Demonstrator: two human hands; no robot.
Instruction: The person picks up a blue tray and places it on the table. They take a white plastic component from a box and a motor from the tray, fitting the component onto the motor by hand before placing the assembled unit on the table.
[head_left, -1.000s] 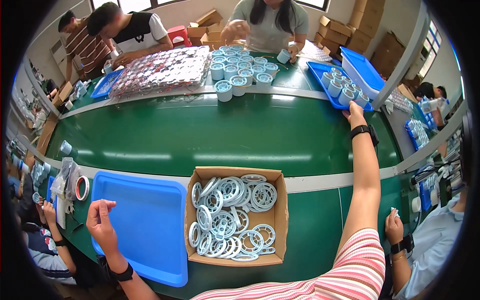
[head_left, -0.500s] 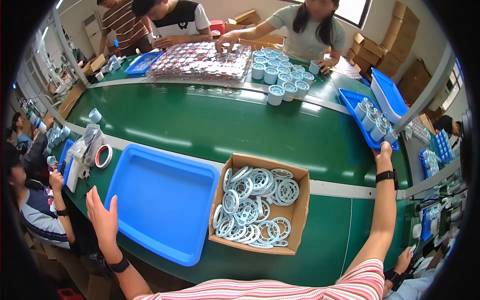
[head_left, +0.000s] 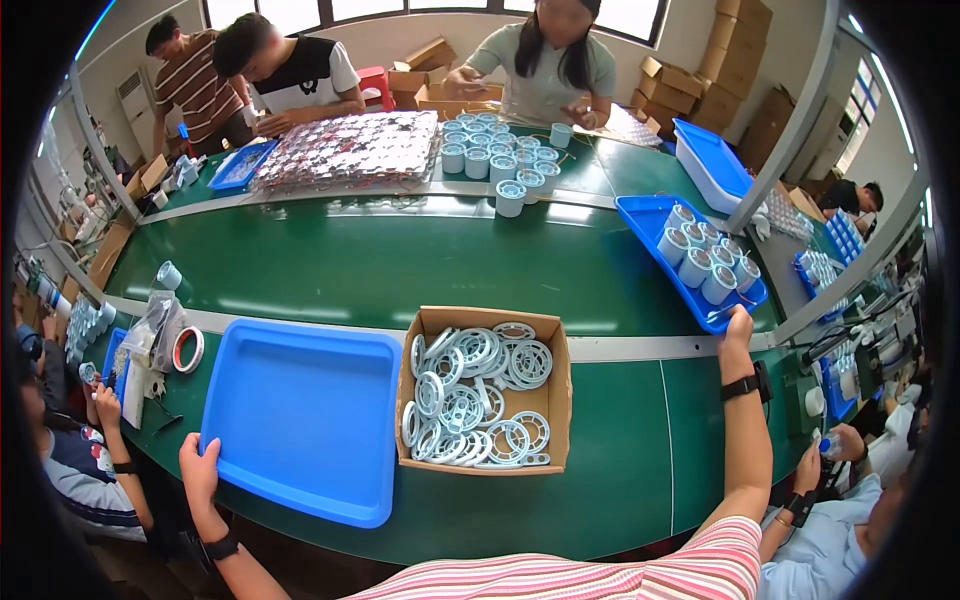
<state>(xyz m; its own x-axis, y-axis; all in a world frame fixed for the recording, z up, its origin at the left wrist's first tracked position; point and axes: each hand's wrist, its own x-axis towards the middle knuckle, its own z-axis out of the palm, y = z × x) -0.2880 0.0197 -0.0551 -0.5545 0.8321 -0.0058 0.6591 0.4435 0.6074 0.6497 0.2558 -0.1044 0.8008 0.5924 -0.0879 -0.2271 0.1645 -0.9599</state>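
My left hand (head_left: pixel 200 470) is closed on the left rim of a large blue plastic tray (head_left: pixel 305 345), its thumb over the edge. The tray lies flat, its bare bottom showing. At the right, my outstretched right hand (head_left: pixel 737 332) grips the near corner of a second blue tray (head_left: pixel 645 225), which lies tilted in the picture on the green surface. Several light-blue cylindrical housings (head_left: pixel 697 267) stand in it. Between my arms sits an open cardboard box (head_left: pixel 558 400) with many pale-blue plastic rings (head_left: pixel 460 408), touching or nearly touching the first tray.
Across the green belt (head_left: pixel 350 255), more cylinders (head_left: pixel 502 165) stand beside a plastic-wrapped stack of parts (head_left: pixel 350 150). A tape roll (head_left: pixel 188 350) and a plastic bag (head_left: pixel 157 325) lie left. A metal post (head_left: pixel 785 130) rises at right. Co-workers sit on both sides and stand opposite.
My left hand has gone from open in the air to holding the empty tray's rim. My right hand has drawn the loaded tray nearer. The person opposite has lifted a hand off the wrapped stack.
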